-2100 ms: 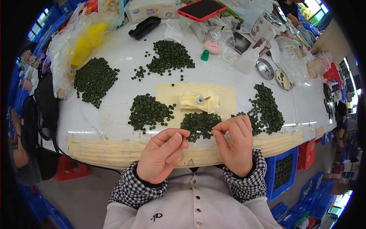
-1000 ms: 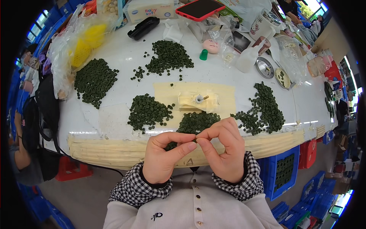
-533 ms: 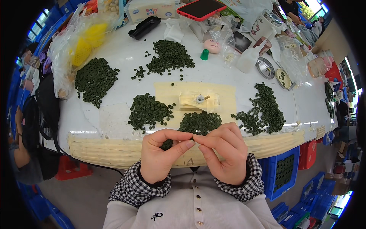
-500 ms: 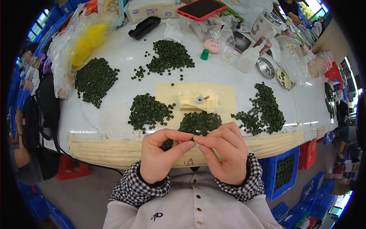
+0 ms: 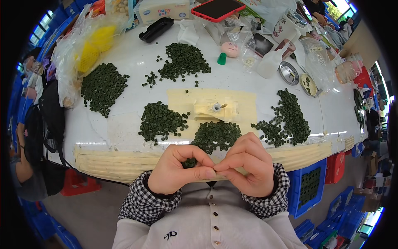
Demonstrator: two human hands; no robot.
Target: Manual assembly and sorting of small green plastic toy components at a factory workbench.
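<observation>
My left hand (image 5: 172, 171) and my right hand (image 5: 251, 168) meet at the fingertips just over the table's near edge. Both are closed in a pinch; whatever small thing lies between the fingertips is hidden. A few dark green pieces (image 5: 189, 162) show inside the curl of my left hand; I cannot tell whether it holds them. Just beyond the hands lies a pile of small dark green round parts (image 5: 217, 133). Behind it, a small block wrapped in clear tape (image 5: 204, 110) carries an upright pin (image 5: 223, 106).
More dark green piles lie at the left (image 5: 104, 89), centre-left (image 5: 161, 120), back (image 5: 184, 62) and right (image 5: 290, 118). A red-cased phone (image 5: 217, 9), a black case (image 5: 156, 30), a white bottle (image 5: 268, 64) and round tins (image 5: 289, 73) stand farther back. A blue crate (image 5: 307, 186) sits below the right edge.
Both hands have come slightly nearer to my body, their fingertips still together. More of the near pile shows now. The things on the table stay where they were.
</observation>
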